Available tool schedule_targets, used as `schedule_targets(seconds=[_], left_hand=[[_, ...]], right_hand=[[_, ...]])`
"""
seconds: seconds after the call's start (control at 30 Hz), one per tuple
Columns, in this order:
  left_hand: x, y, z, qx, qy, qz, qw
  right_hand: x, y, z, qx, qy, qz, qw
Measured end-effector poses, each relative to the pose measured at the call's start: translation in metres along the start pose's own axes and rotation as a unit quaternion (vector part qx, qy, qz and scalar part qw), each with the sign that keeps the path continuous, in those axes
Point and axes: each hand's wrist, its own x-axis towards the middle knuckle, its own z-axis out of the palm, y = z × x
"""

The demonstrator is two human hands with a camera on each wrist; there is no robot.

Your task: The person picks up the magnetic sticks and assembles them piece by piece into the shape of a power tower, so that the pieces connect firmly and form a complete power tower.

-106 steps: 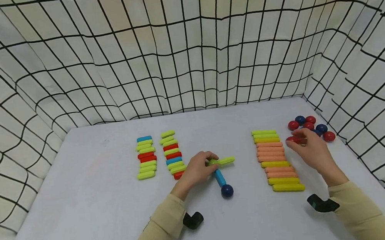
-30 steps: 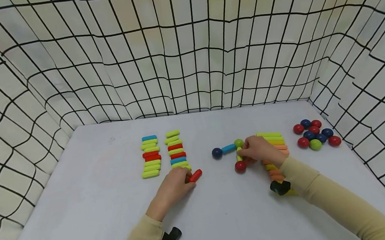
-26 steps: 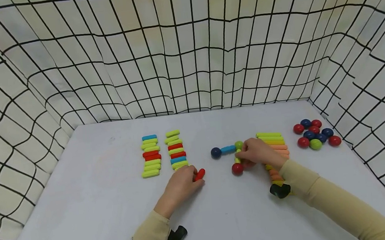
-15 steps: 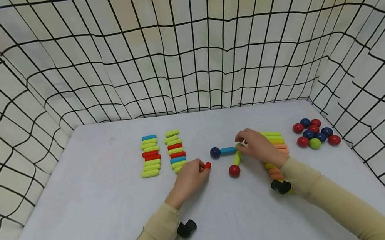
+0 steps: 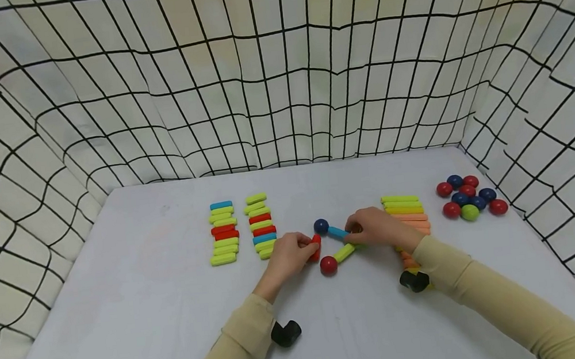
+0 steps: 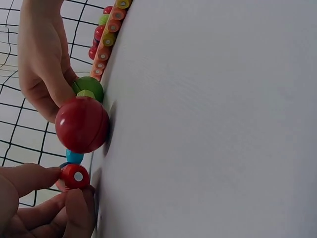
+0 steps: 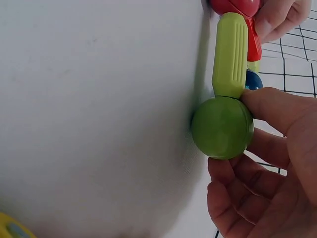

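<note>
In the head view my left hand [image 5: 288, 257] pinches a red building rod [image 5: 317, 247] between thumb and fingers. The left wrist view shows a pale round spot on its near end. My right hand [image 5: 375, 227] grips a green ball [image 7: 222, 128], mostly hidden by the fingers from above. Two rods spread from that ball: a lime rod [image 5: 345, 253] ending in a red ball [image 5: 328, 265], and a light blue rod [image 5: 338, 233] ending in a dark blue ball [image 5: 321, 226]. The red rod stands in the gap between those two end balls, close to both.
Two columns of short rods [image 5: 224, 230] lie left of centre on the white table [image 5: 139, 309]. Longer orange and yellow rods [image 5: 409, 218] lie partly under my right forearm. Loose balls [image 5: 470, 212] cluster at the far right. Black netting [image 5: 279, 93] surrounds the table's back and sides.
My left hand has brought the red rod rightward from the rod column to the joined piece. My right hand has turned that piece, swinging the red ball left towards the red rod.
</note>
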Motion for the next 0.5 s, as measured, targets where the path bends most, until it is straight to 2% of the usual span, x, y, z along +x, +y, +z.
schedule_targets(seconds=[0.27, 0.5], left_hand=[[0.0075, 0.0024, 0.0019, -0.007, -0.001, -0.006, 1.0000], [0.0045, 0.0018, 0.0006, -0.027, -0.024, -0.002, 0.9994]], right_hand=[[-0.0027, -0.0044, 0.0028, 0.001, 0.006, 0.002, 1.000], [-0.0039, -0.0033, 0.0029, 0.000, 0.013, -0.004, 1.000]])
